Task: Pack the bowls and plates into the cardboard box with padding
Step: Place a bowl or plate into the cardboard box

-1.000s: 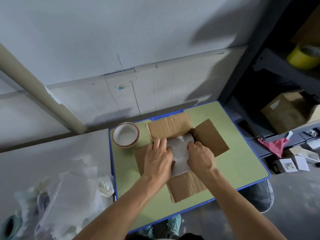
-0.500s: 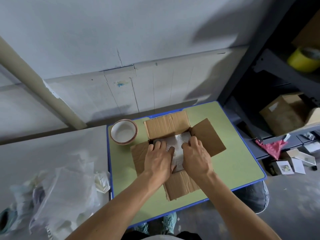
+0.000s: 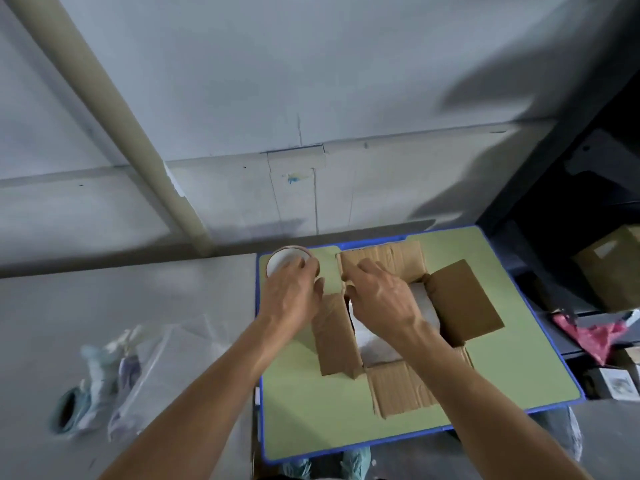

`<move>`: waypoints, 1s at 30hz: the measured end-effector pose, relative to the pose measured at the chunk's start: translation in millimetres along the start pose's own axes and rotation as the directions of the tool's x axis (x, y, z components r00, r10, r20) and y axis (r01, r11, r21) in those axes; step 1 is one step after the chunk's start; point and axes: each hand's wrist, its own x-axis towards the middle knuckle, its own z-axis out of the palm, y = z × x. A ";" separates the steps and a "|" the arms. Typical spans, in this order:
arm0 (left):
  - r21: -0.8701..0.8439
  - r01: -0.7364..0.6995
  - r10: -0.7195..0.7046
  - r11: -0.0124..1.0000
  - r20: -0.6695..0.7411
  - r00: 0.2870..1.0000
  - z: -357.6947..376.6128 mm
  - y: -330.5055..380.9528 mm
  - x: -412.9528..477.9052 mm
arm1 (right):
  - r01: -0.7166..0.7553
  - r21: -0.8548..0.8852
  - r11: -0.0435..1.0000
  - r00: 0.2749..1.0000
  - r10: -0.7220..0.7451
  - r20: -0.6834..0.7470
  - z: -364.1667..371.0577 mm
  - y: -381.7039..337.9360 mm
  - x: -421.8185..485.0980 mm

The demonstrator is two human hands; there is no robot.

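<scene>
An open cardboard box (image 3: 460, 303) sits on the green table (image 3: 311, 410), its four flaps spread out. White padding (image 3: 377, 344) lies inside it. A white bowl with a brown rim (image 3: 281, 263) stands at the table's far left corner. My left hand (image 3: 294, 296) reaches over the bowl, its fingers lying on the bowl's near right rim and the thumb spread to the right. My right hand (image 3: 381, 299) hovers above the box's far left corner, fingers loosely extended toward the bowl and holding nothing.
Clear plastic bags and wrapping (image 3: 104, 368) lie on the grey surface to the left. A dark shelf unit at the right holds a closed carton (image 3: 609, 268) and a red cloth (image 3: 595, 336). A wall with a slanted pipe (image 3: 138, 147) stands behind the table.
Both hands have lifted off the padding in the box and moved left. The left hand has reached the bowl; the right hand follows over the box's corner.
</scene>
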 end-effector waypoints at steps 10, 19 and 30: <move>0.057 0.247 -0.253 0.967 0.259 0.932 35.9 -106.9 27.9 | 0.003 -0.180 0.984 0.935 0.061 0.349 45.0 -62.2 86.5; 0.025 0.335 -0.322 0.942 0.351 0.879 84.7 -125.3 68.3 | -0.456 -0.208 0.865 0.684 0.491 0.540 115.5 -54.2 120.8; -0.057 0.396 -0.343 0.917 0.396 0.852 88.5 -126.6 65.2 | -0.653 -0.016 0.757 0.633 0.557 0.537 125.6 -44.8 126.7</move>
